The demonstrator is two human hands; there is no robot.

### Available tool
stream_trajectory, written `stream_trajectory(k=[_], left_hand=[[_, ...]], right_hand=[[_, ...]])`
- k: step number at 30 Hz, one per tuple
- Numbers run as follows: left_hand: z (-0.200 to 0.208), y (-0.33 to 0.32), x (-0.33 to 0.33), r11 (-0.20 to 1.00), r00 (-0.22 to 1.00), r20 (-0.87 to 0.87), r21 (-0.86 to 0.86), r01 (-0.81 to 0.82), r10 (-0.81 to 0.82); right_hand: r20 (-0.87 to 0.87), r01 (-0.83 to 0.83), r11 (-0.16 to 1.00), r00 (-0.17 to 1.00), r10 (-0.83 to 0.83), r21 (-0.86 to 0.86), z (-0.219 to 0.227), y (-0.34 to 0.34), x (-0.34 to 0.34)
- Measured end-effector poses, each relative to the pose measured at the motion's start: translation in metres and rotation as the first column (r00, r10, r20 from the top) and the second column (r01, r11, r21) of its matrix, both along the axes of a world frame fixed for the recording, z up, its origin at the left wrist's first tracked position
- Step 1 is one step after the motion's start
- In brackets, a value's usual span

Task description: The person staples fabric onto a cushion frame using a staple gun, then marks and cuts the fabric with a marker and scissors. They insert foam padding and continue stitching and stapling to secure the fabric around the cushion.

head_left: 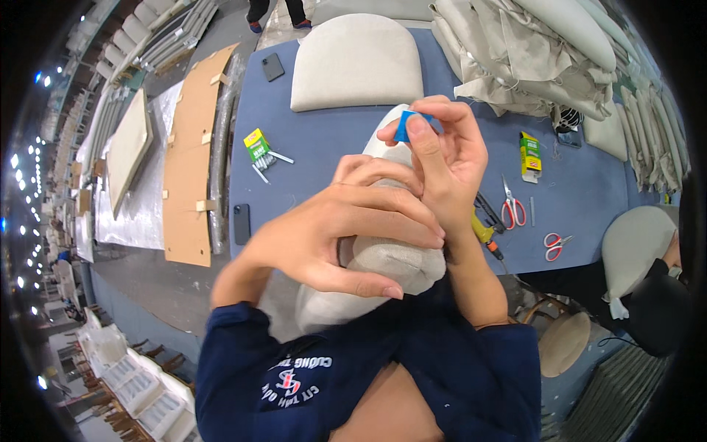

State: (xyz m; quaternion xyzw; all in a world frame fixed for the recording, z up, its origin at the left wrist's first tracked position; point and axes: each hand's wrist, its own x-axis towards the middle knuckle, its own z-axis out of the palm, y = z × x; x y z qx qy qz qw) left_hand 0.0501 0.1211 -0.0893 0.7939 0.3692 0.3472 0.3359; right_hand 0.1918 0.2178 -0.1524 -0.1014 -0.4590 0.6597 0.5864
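Beige woven cushion [394,258], left hand [361,214] spread over it, right hand [449,151] pinching one blue piece [403,128] at its far end, two scissors [509,200] to its right

Your cushion [398,259] is beige, your tab [402,128] bright blue, your shirt [479,383] navy, your tabletop [324,144] slate blue.
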Motion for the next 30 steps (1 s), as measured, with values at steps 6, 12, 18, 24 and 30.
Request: stream_trajectory(k=[6,12,18,24,30], left_hand=[[-0.021,0.008,0.014,0.996,0.975,0.215,0.058,-0.07,0.056],[-0.018,0.011,0.017,0.99,0.965,0.251,0.098,-0.102,0.075],[-0.022,0.011,0.019,0.991,0.955,0.292,0.106,-0.083,0.049],[-0.03,0.011,0.023,0.989,0.94,0.34,0.119,-0.084,0.039],[-0.032,0.011,0.026,0.99,0.933,0.357,0.11,-0.09,0.045]], right_hand=[[0.1,-0.037,0.998,0.994,0.043,-0.058,0.001,0.002,-0.001],[0.077,-0.117,0.982,0.989,0.129,-0.148,0.008,0.005,0.004],[0.097,-0.118,0.983,0.987,0.132,-0.144,-0.001,0.008,0.006],[0.147,-0.111,0.983,0.98,0.132,-0.145,0.003,0.008,0.012],[0.147,-0.122,0.981,0.978,0.145,-0.15,0.003,0.009,0.015]])
